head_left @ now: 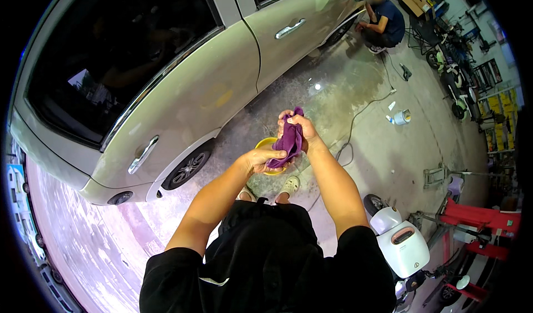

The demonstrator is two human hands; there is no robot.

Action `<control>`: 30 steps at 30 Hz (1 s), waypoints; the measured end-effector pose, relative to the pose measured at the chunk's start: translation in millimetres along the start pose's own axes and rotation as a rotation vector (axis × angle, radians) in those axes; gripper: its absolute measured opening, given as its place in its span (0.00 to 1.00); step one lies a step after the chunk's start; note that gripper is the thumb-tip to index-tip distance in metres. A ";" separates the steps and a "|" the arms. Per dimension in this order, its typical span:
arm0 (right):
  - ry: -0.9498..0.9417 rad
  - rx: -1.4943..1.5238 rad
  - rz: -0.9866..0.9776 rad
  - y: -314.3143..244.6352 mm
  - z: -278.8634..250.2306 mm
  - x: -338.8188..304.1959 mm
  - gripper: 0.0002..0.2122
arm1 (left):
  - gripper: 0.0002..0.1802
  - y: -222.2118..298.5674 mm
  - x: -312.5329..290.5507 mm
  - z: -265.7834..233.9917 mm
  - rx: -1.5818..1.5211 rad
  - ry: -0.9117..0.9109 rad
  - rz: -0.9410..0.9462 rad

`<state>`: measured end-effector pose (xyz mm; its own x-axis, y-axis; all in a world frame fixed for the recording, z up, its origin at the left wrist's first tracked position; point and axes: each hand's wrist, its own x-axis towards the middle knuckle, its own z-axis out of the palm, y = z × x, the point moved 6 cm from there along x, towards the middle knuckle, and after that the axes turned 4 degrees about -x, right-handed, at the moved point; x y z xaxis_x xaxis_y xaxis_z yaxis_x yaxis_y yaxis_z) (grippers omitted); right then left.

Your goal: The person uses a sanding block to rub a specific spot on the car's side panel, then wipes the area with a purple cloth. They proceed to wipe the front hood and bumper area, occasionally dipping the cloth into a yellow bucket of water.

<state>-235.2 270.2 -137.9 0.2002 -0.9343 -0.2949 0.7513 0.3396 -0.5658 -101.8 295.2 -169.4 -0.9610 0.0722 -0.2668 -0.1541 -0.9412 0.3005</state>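
Observation:
A purple cloth (288,141), bunched and folded, is held between my two hands in front of my body. My left hand (263,161) grips its lower end, thumb on top. Higher up, my right hand (300,127) is closed round the other end. Beneath the cloth, partly hidden by it and my hands, a yellow basin (265,143) stands on the floor by my feet; what it holds I cannot make out.
A pale beige car (222,63) stands close on the left. Far ahead a person (383,24) crouches by its front wheel. A cable (355,118) crosses the concrete floor past a white tub (402,117). A white scooter (404,249) and red lift equipment (480,217) are at right.

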 end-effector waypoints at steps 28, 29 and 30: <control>1.210 -0.912 -0.043 61.4 -111.8 36.6 0.19 | 0.20 30.2 13.1 -40.3 1.436 1.114 -0.185; 1.223 -0.923 -0.049 63.2 -107.2 36.9 0.19 | 0.22 28.9 10.9 -46.1 1.449 1.128 -0.206; 1.234 -0.932 -0.055 65.3 -102.4 37.7 0.19 | 0.24 27.9 4.6 -51.0 1.452 1.196 -0.181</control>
<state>-243.0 268.2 -264.8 -0.7919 -0.4401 -0.4233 0.0010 0.6923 -0.7216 -98.8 252.5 -209.0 -0.3681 -0.7123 -0.5976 -0.8831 0.0667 0.4644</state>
